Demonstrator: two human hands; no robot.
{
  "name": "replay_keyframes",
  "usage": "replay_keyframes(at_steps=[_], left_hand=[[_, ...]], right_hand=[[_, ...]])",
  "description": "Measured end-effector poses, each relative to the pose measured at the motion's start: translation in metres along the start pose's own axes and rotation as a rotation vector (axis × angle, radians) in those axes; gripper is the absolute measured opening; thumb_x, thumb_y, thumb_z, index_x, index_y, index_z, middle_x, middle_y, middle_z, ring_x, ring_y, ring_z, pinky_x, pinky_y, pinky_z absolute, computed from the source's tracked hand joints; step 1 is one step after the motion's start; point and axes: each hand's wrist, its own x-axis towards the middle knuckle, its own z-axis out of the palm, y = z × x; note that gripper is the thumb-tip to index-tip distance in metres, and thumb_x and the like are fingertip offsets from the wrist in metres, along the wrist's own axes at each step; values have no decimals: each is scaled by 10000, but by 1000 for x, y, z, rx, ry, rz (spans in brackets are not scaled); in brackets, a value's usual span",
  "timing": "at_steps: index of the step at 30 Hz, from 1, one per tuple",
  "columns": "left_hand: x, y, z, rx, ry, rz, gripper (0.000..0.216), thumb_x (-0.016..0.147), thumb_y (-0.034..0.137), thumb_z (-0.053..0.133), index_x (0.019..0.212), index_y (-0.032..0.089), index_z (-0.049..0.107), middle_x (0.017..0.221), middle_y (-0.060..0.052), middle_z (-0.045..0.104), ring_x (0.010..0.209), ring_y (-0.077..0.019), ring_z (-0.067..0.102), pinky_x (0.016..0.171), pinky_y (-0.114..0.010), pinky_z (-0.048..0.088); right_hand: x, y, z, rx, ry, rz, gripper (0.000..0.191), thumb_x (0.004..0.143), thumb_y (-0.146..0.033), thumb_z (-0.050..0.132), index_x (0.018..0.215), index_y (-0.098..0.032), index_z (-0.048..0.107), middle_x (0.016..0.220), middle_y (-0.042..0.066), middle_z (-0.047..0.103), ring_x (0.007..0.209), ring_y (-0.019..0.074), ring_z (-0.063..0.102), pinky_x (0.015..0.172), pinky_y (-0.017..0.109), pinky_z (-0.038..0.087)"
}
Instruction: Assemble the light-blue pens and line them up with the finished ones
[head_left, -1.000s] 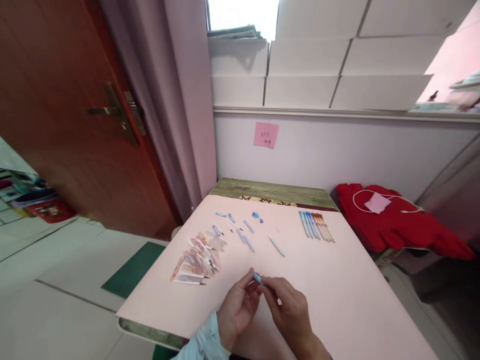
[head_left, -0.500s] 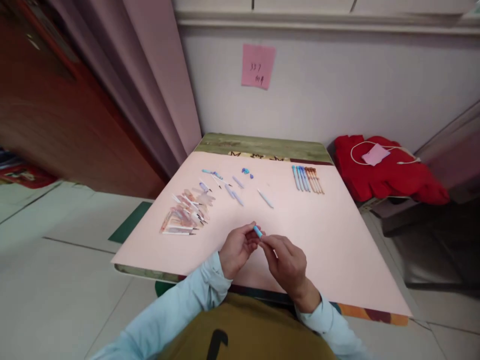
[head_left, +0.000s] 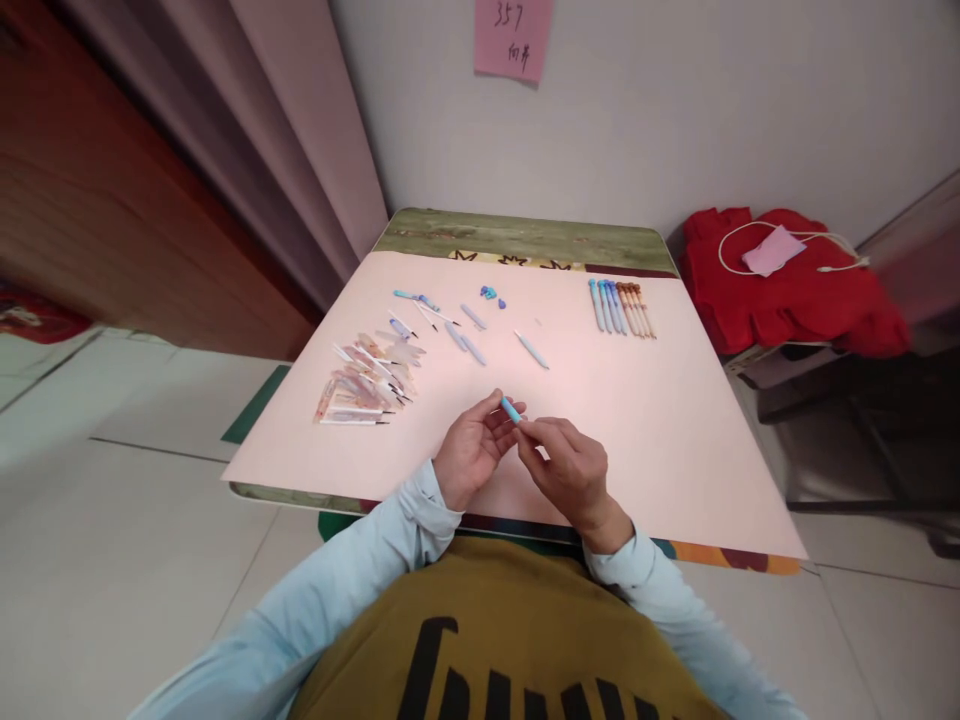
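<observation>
So the left hand [head_left: 471,452] and right hand [head_left: 566,465] are pinching opposite ends of a blue pen tube [head_left: 511,409] in their fingers, toward the bench [head_left: 660,440]'s near edge, prob steadying it, while lined-up pens [head_left: 617,309] are sitting by the far right corner, likely leaving elbow room.

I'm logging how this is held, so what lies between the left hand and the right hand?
In the head view, a slim light-blue piece lies between the left hand and the right hand, which pinches its near end.
</observation>
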Motion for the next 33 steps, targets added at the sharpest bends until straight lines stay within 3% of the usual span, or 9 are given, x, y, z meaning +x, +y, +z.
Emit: replay_keyframes(at_steps=[5, 10, 14, 21, 24, 26, 29, 31, 33], left_hand=[[4, 20, -14, -22, -4, -16, 181, 906, 128, 520, 770, 95, 635, 684, -75, 707, 572, -130, 673, 496, -197, 547], [13, 42, -23, -102, 19, 42, 189, 916, 113, 511, 797, 76, 653, 692, -80, 704, 605, -131, 688, 542, -199, 582], [22, 45, -25, -183, -11, 84, 208, 925, 93, 488, 795, 90, 649, 717, -74, 708, 647, -134, 700, 566, -195, 591], [38, 57, -22, -330, -64, 83, 242, 954, 108, 449, 820, 87, 649, 735, -56, 705, 707, -123, 705, 629, -188, 600], [47, 66, -15, -390, -124, 72, 225, 957, 125, 460, 843, 87, 651, 756, -49, 705, 727, -112, 701, 665, -178, 596], [53, 69, -12, -406, -140, 63, 217, 954, 130, 471, 841, 88, 651, 761, -49, 702, 730, -106, 698, 671, -167, 592], [58, 69, -16, -415, -130, 57, 185, 942, 124, 492, 851, 93, 650, 770, -47, 699, 741, -105, 693, 683, -175, 592], [59, 67, -19, -405, -109, 68, 163, 933, 116, 504, 862, 99, 650, 776, -44, 698, 741, -104, 690, 692, -186, 593], [58, 66, -22, -382, -90, 89, 152, 925, 115, 516, 853, 105, 649, 778, -40, 697, 738, -102, 686, 705, -189, 589]], right_hand=[[14, 2, 4, 107, -36, -9, 171, 866, -163, 610, 1019, -211, 669, 851, 34, 731, 702, 125, 672, 654, 216, 510], [69, 69, 28, -39, -49, 390, 150, 871, -286, 588, 902, -201, 708, 803, 39, 715, 687, 158, 636, 669, 266, 477], [110, 129, 67, -182, -266, 676, 161, 812, -281, 590, 832, -173, 708, 734, 49, 703, 700, 197, 623, 688, 301, 452], [127, 154, 106, -398, -414, 772, 211, 833, -289, 551, 895, -144, 692, 938, 147, 714, 909, 267, 638, 790, 351, 451], [131, 150, 102, -464, -447, 736, 220, 851, -221, 514, 923, -83, 669, 960, 214, 695, 946, 288, 637, 821, 375, 454], [130, 135, 92, -348, -424, 701, 193, 849, -200, 509, 909, -82, 650, 873, 190, 700, 877, 270, 653, 787, 370, 474], [119, 88, 68, 122, -332, 667, 146, 862, -263, 525, 873, -150, 617, 651, 38, 659, 655, 181, 649, 660, 299, 507], [108, 49, 52, 455, -300, 699, 150, 854, -318, 566, 865, -171, 592, 637, -2, 638, 589, 146, 640, 591, 262, 516], [98, 14, 42, 626, -254, 755, 164, 830, -338, 619, 837, -177, 590, 648, -12, 633, 569, 131, 639, 565, 247, 526]])
